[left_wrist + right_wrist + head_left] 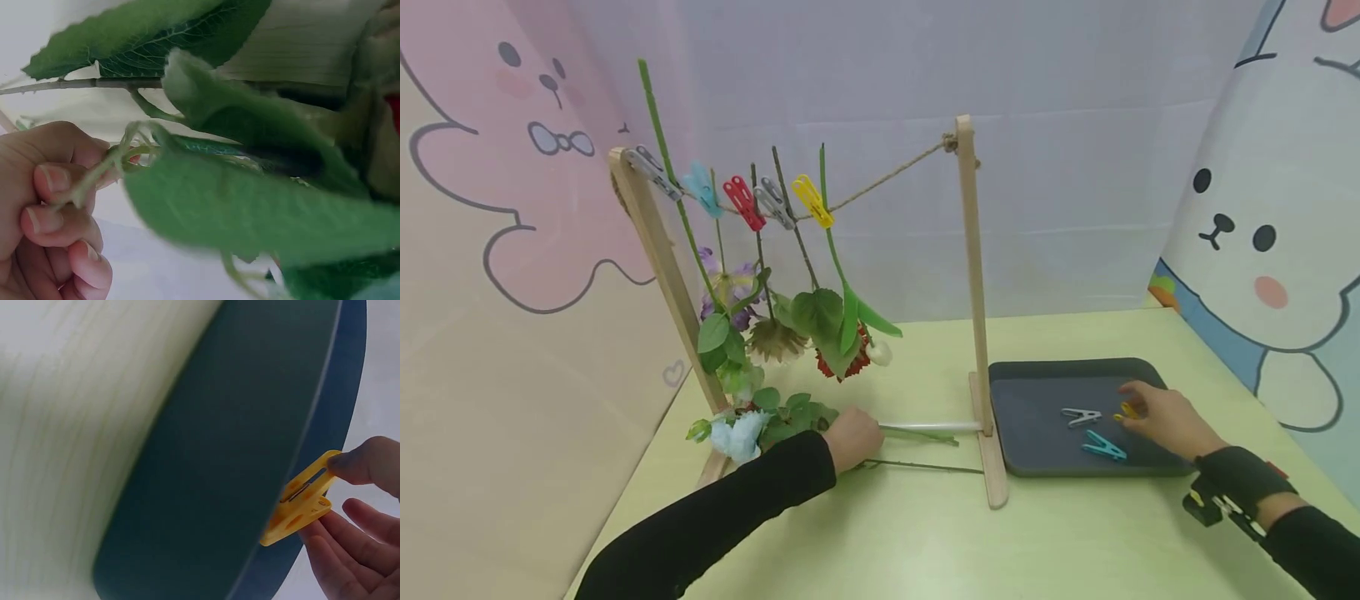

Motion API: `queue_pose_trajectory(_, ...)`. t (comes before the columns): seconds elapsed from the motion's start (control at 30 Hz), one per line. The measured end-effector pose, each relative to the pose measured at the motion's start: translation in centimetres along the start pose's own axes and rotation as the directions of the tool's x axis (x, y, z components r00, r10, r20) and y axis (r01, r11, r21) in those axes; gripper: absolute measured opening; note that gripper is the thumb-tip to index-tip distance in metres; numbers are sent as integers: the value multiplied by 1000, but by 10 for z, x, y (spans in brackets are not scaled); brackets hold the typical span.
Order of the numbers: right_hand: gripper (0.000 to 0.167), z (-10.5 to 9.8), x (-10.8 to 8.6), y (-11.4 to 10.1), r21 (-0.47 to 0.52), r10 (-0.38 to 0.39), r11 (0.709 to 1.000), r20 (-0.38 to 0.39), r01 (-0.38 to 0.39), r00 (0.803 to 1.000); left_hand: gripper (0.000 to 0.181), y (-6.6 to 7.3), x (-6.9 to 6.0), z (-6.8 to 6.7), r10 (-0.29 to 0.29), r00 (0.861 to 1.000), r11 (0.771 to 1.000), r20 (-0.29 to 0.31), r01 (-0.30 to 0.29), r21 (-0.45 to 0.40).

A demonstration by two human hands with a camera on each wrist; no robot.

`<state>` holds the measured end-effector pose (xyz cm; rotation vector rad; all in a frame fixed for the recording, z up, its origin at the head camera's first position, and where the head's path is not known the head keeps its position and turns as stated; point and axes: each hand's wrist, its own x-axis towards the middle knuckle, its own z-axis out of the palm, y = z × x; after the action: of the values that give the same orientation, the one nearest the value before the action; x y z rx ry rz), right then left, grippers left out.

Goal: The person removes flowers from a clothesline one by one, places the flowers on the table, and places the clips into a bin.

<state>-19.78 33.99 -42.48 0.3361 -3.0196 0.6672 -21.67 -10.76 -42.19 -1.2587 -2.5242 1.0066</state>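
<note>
**Yellow clip [1126,412] in your right hand [1167,421], thin green stem [94,177] in your left hand [855,439]**

Your right hand pinches the yellow clip, thumb on one arm and fingers on the other, over the dark grey tray [1033,400] near the right edge of the desk [925,533]. A grey clip [1081,417] and a blue clip [1103,445] lie in that tray, to the left of your hand.

Your left hand has its fingers curled, pinching the stem low over the desk; I cannot tell which flower it belongs to. Leaves [797,417] and a pale blue flower [739,437] lie beside that hand, toward the desk's left edge, while two stems [925,467] stretch from it toward the tray.

The wooden rack [972,275] stands between the desk's left edge and the tray. Along its cord [891,178], five pegged clips [745,202] grip stems, with the flower heads [775,340] hanging down.
</note>
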Motion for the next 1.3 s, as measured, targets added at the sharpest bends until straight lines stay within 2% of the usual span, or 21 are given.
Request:
queue_pose_trajectory(0.2,47,6,0,3,-16,40,999,47,-39,998,32,-1,-1,3,-17,1000,999,-13,17,-44)
queue_pose_trajectory(0.57,46,8,-1,5,-44,52,998,49,-50,997,32,-4,0,-5,-87,996,994,-33,85,-63)
queue_pose_trajectory(0.97,45,7,0,-7,-41,-1,999,-18,0,1000,38,-5,0,-8,-102,993,992,-51,98,-79)
queue_pose_trajectory(1.1,45,7,-1,-13,-24,-20,1000,-22,19,1000,36,-6,0,-8,-98,994,992,-40,95,-84)
queue_pose_trajectory(1.3,44,9,-1,-30,19,-68,998,-16,68,998,32,-7,-2,-10,-97,993,992,-60,92,-91)
